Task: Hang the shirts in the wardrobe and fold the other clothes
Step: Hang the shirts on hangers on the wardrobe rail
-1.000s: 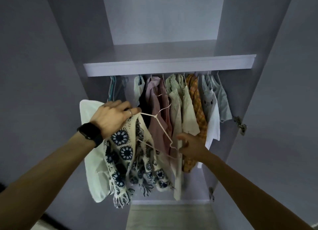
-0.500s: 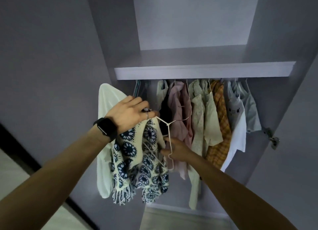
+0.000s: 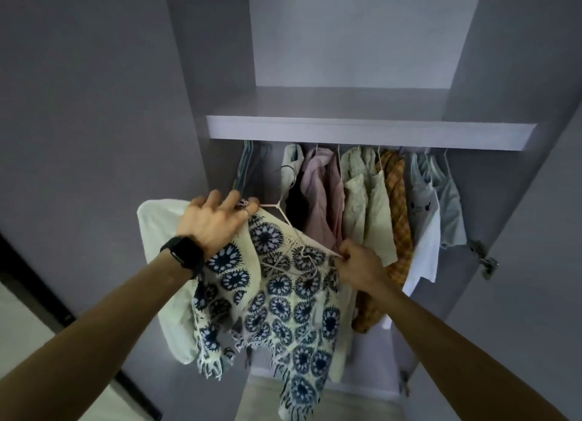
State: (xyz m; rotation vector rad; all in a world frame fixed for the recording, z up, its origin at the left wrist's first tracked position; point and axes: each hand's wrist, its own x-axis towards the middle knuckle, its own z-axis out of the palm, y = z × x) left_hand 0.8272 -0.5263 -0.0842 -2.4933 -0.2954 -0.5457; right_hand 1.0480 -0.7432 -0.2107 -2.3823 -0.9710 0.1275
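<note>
The right hand (image 3: 359, 266) is now pinching the shoulder edge of the cream knitted top with navy flower motifs (image 3: 277, 282), thumb and fingers pressed together on the fabric. Half a second ago it was gripping the bare arm of the pale thin wire hanger (image 3: 281, 209). That hanger arm is now running under the knit, so the top looks nearly seated and close to going on the rail.

The grey wardrobe (image 3: 362, 133) is standing open ahead. Its row of hung shirts (image 3: 365, 200) is filling the rail at one o'clock of the right hand.

The top is dangling toward six o'clock between both hands, in front of the wardrobe and not yet hung.

The left hand (image 3: 214, 222), at ten o'clock of the right, is bending its fingers over the hanger's other end and the knit. A white cloth (image 3: 157, 231) is draping beneath its wrist.
</note>
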